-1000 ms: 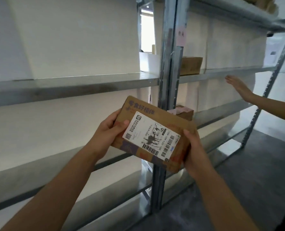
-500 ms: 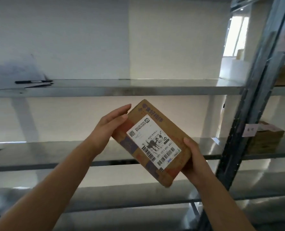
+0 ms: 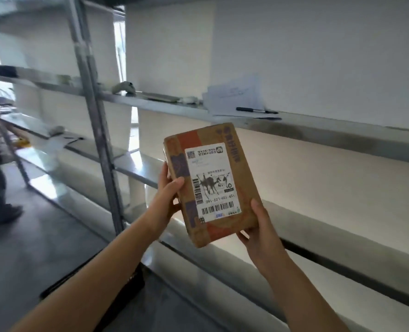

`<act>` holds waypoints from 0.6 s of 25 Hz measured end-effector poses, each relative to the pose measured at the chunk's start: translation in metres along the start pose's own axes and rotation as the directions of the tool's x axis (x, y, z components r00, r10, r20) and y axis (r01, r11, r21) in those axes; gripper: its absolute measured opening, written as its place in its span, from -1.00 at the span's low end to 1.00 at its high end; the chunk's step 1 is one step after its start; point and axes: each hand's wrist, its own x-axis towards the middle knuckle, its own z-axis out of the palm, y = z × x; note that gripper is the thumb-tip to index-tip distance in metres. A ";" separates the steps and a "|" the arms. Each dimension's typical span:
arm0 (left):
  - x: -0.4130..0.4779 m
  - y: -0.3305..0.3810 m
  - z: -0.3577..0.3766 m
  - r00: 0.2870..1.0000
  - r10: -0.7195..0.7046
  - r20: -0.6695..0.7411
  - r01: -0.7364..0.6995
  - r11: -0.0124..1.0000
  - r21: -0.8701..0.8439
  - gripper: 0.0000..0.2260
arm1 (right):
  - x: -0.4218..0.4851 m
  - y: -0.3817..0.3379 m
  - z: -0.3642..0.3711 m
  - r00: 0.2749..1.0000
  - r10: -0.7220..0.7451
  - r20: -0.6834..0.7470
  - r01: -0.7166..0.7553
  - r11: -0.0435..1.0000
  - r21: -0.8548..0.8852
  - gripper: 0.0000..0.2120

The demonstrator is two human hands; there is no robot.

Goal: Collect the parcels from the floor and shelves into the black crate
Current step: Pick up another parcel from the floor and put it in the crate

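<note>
A flat brown cardboard parcel [image 3: 213, 183] with a white shipping label and barcodes is held up in front of the metal shelves. My left hand [image 3: 167, 197] grips its left edge, thumb over the front face. My right hand [image 3: 263, 231] holds its lower right corner, thumb on the front. A black corner, possibly the black crate [image 3: 129, 288], peeks out on the floor below my left forearm, mostly hidden.
Metal shelving [image 3: 318, 133] runs across the view with an upright post [image 3: 95, 130] at left. Papers [image 3: 232, 94] and a black pen [image 3: 256, 110] lie on the upper shelf. Another person's leg and shoe [image 3: 0, 202] stand at far left on the grey floor.
The view has swung left along the shelves. The parcel has turned from slanted to nearly upright, still held in both hands; the pen and papers now lie behind it.
</note>
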 end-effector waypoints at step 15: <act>-0.012 -0.026 -0.274 0.840 -0.126 -0.527 0.168 0.985 0.033 -0.48 | 0.216 0.136 0.242 0.749 0.252 0.613 -0.174 0.967 -0.186 -0.58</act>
